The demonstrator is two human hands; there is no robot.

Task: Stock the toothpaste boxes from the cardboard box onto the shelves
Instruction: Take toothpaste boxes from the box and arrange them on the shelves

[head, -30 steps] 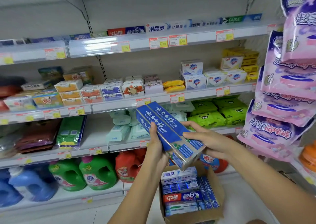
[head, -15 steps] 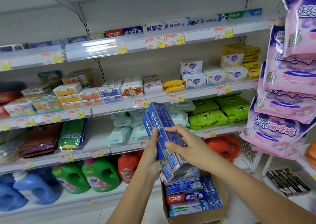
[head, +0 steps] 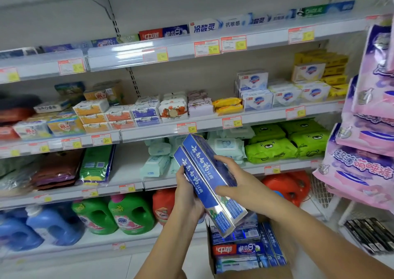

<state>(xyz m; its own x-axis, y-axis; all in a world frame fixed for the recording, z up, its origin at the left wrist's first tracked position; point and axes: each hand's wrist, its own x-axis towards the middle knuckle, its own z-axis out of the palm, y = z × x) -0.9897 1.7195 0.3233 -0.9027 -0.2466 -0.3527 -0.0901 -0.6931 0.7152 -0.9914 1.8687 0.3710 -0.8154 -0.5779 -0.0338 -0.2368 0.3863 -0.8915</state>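
White metal shelves [head: 128,58] with clear plastic price strips carry paper-wrapped soap bars [head: 173,110], soft green wipe packs [head: 270,151] and glossy plastic detergent jugs [head: 132,214]. Two long, slim toothpaste boxes [head: 204,176] are held side by side, tilted, above the open brown cardboard box [head: 251,273]. The left hand [head: 187,197] wraps their left side and the right hand [head: 241,185] curls over their right edge. They are shiny blue card with white script and silvery ends.
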